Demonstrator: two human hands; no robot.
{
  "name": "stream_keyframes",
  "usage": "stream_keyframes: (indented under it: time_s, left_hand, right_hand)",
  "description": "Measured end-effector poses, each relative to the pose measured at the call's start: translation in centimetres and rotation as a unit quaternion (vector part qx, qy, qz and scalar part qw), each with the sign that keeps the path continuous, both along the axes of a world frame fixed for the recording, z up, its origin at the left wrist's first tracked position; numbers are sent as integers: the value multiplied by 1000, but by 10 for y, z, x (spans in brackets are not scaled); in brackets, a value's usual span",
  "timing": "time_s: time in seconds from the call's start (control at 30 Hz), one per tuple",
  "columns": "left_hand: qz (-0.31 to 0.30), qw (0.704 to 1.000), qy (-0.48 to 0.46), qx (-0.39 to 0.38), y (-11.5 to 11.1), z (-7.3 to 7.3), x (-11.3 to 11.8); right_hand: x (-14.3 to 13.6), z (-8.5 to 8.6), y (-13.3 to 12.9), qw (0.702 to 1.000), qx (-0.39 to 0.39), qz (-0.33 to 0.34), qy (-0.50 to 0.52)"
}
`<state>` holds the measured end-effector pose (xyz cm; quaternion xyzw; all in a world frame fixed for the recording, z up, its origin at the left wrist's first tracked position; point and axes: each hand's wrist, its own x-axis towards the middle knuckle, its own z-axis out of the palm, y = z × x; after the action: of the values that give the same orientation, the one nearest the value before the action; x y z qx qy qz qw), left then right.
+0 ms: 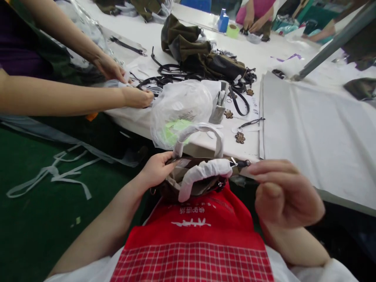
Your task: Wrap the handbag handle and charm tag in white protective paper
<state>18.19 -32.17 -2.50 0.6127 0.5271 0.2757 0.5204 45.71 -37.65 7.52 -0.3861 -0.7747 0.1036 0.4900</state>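
The handbag (201, 174) lies between the hands, its long axis running side to side, the left hand (157, 170) gripping its left end, the right hand (289, 196) touching the dark tab (243, 163) at its right, pinch unclear.

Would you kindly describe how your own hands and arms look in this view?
The left hand and right hand are bare, with no gloves, rings or watch visible. The forearms are uncovered too. Near the elbows, a plain white left sleeve and matching right sleeve begin.
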Motion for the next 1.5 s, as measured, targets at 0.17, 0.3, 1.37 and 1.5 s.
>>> stream_keyframes:
  time_s: [0.17,0.3,1.37,1.5]
  left_hand:
    - [-30,1000,4,8,-7,9,2]
    - [-25,998,55,28,-13,13,3]
    - [-38,994,68,82,-8,13,22]
    - [-53,994,47,80,-5,15,23]
  right_hand:
    - [-8,-19,36,969,-233,21,-77]
    - [-33,-26,36,846,-333,249,-335]
    - [-98,-142,34,776,-620,113,-14]
    - [-97,-141,35,798,-573,161,93]
